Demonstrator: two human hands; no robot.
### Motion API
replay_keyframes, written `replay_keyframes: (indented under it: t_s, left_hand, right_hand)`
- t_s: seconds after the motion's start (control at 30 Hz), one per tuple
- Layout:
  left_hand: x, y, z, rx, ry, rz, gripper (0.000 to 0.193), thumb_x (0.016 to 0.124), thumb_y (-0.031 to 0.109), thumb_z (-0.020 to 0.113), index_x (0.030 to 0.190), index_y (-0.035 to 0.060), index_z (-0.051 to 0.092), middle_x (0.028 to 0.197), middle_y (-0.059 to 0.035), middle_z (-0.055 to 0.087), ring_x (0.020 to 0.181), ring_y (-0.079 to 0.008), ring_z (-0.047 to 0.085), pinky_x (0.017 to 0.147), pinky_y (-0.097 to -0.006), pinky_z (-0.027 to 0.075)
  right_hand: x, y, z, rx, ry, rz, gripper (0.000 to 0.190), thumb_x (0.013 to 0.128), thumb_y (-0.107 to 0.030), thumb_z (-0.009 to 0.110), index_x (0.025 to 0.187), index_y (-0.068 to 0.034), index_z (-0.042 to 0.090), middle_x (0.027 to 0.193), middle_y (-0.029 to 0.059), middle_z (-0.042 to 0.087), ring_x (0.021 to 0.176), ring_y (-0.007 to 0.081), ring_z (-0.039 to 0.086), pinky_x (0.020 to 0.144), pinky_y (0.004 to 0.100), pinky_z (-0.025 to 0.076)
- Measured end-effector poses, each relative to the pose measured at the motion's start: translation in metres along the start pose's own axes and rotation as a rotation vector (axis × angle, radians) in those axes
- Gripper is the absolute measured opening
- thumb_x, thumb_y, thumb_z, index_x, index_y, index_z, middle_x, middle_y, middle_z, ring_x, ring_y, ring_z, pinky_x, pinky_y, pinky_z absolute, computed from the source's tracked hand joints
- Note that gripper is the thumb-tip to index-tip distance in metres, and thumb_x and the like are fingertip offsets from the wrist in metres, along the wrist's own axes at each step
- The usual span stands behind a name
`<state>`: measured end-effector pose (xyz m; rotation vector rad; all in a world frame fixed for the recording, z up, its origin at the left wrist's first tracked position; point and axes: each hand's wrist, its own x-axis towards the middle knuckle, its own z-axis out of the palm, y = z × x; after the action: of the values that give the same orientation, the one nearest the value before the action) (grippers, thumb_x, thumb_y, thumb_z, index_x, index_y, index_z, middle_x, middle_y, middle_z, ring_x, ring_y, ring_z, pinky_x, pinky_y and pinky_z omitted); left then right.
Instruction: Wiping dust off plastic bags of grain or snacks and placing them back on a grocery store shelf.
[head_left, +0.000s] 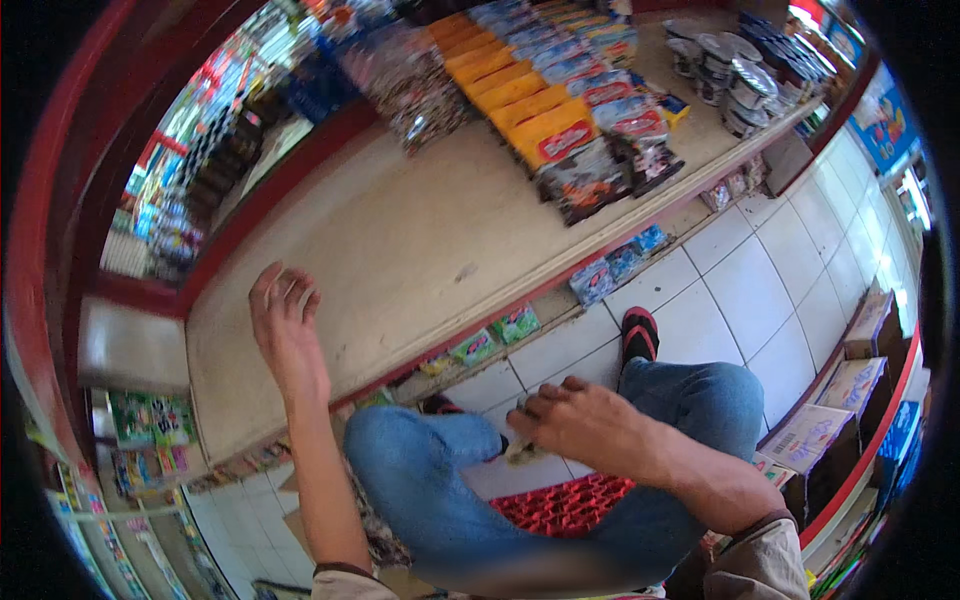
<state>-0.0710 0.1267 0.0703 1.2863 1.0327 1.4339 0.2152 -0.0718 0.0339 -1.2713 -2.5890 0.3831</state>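
My left hand is raised over the left part of a beige shelf board, its fingers apart and loosely bent, with nothing in it. Above my lap, my right hand has its fingers curled around a small crumpled yellowish-green thing, perhaps a cloth. Most of that thing is hidden by the fingers. On the right half of the board lie overlapping rows of orange packets and blue-and-white packets. A heap of clear plastic packets lies at the board's back edge.
Lidded tubs are stacked at the board's far right end. Small green packets and blue packets line a low ledge below. Cardboard boxes stand at right on the white tiled floor. A red woven plastic seat shows between my knees.
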Motion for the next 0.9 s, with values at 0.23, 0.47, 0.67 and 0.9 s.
replay_keyframes:
  t_s: [0.23, 0.47, 0.67, 0.9]
  left_hand:
    - [-0.164, 0.015, -0.163, 0.23, 0.448, -0.121, 0.028, 0.111, 0.026, 0.051, 0.131, 0.0088, 0.059, 0.112, -0.0041, 0.064, 0.105, -0.015, 0.062, 0.095, -0.0314, 0.048]
    - [-0.302, -0.02, -0.278, 0.488, 0.68, -0.382, 0.029, 0.111, 0.031, 0.054, 0.128, 0.008, 0.06, 0.102, -0.0054, 0.069, 0.097, -0.0134, 0.064, 0.087, -0.0338, 0.051]
    - [-0.398, -0.079, -0.272, 0.64, 0.455, -0.531, 0.043, 0.102, 0.033, 0.07, 0.128, 0.0009, 0.06, 0.112, -0.0116, 0.069, 0.104, -0.025, 0.065, 0.097, -0.0386, 0.05]
    - [-0.422, -0.107, -0.212, 1.104, 0.557, -0.474, 0.061, 0.086, 0.037, 0.086, 0.12, -0.0068, 0.059, 0.108, -0.0207, 0.066, 0.101, -0.0367, 0.061, 0.1, -0.0468, 0.044]
  right_hand:
    - [0.015, -0.008, -0.015, 0.069, -0.146, 0.07, 0.028, 0.09, -0.007, 0.061, 0.118, -0.005, 0.065, 0.103, 0.0136, 0.073, 0.105, 0.0313, 0.07, 0.091, 0.043, 0.057]
    - [0.028, -0.02, -0.016, 0.131, -0.351, 0.223, 0.055, 0.077, 0.001, 0.077, 0.128, -0.01, 0.062, 0.117, 0.0175, 0.069, 0.11, 0.0355, 0.068, 0.095, 0.0463, 0.054]
    - [0.037, -0.02, 0.001, 0.154, -0.335, 0.235, 0.056, 0.074, 0.002, 0.081, 0.126, -0.012, 0.066, 0.115, 0.0165, 0.072, 0.107, 0.04, 0.07, 0.092, 0.0469, 0.057]
    - [0.039, -0.015, 0.018, 0.182, -0.374, 0.251, 0.052, 0.077, -0.003, 0.083, 0.125, -0.011, 0.066, 0.116, 0.0171, 0.072, 0.108, 0.0392, 0.069, 0.094, 0.0472, 0.057]
